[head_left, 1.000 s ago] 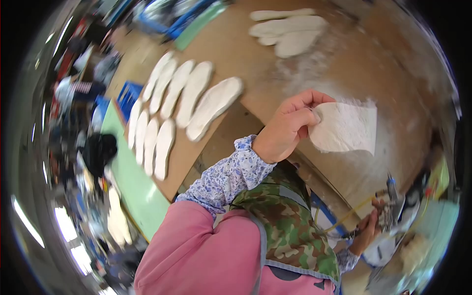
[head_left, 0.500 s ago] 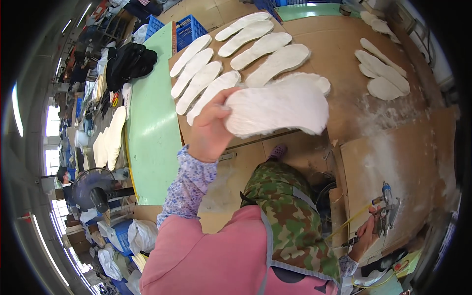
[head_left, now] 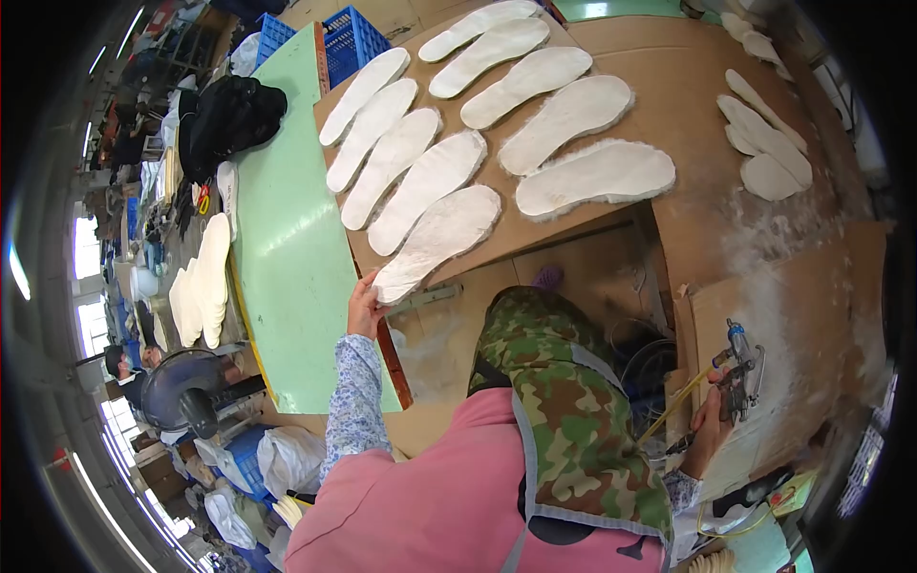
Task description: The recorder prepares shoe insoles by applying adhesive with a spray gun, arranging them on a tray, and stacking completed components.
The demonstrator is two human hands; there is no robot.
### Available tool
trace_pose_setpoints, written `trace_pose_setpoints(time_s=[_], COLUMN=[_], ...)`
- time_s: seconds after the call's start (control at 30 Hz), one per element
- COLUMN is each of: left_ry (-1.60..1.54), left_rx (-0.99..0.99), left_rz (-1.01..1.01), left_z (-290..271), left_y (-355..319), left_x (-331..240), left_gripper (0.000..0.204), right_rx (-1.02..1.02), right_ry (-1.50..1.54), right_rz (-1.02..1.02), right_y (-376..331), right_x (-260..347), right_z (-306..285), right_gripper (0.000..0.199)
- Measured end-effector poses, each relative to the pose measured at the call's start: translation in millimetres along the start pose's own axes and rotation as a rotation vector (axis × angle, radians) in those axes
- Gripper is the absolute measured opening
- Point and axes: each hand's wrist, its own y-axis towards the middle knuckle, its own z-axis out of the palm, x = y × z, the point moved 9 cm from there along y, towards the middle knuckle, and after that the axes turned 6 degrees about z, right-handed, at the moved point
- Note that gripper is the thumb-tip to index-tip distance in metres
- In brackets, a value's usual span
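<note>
My left hand [head_left: 363,307] pinches the narrow end of a white fuzzy-edged insole [head_left: 437,239], which lies at the near end of a row on the brown cardboard [head_left: 659,57]. Beyond it, several similar insoles [head_left: 521,88] are spread in two slanting rows. Low on the right, my right hand [head_left: 709,420] is wrapped round a metal spray gun [head_left: 735,377] with a blue fitting and a yellow hose [head_left: 680,403]. The gun is held above a cardboard sheet [head_left: 793,334] dusted with white residue.
More insoles [head_left: 774,153] lie in a small pile at the far right. On the left runs a green tabletop [head_left: 287,191] with a black bundle of cloth [head_left: 229,119]. A blue crate [head_left: 353,43] stands behind it. A fan [head_left: 196,396] and stacked cream insoles [head_left: 202,286] are farther left.
My left hand has brought the insole down and leftward from mid-air onto the cardboard, beside the others. The spray gun stays in my right hand, slightly shifted.
</note>
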Motion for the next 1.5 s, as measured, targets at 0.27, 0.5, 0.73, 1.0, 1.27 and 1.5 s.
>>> trace_pose_setpoints(time_s=[0.27, 0.5, 0.73, 1.0, 1.27, 1.5], left_ry=[1.023, 1.169, 0.485, 1.021, 0.911, 1.574], left_rx=[-0.578, -0.356, 0.663, 0.458, 1.277, 0.988], left_rz=[0.411, 1.01, 0.976, 1.08, 1.732, 2.41], left_z=[-19, 166, 504, 787, 991, 1037], left_y=[-2, -44, -37, 148, -64, -97], left_x=[-37, -149, -149, -146, -104, -66], left_gripper=[0.05, 0.048, 0.04, 0.029, 0.045, 0.03], right_rx=[-0.068, -0.047, -0.162, -0.369, -0.633, -0.713], right_ry=[-0.001, 0.019, 0.044, 0.248, 0.24, 0.355], right_rz=[0.022, 0.024, 0.074, 0.012, 0.336, 0.287], right_y=[-11, -1, 9, 8, 0, -6], right_x=[4, 2, -18, -3, -14, -18], right_z=[-2, -18, -70, -90, -92, -93], right_gripper=[0.032, 0.02, 0.018, 0.024, 0.025, 0.023])
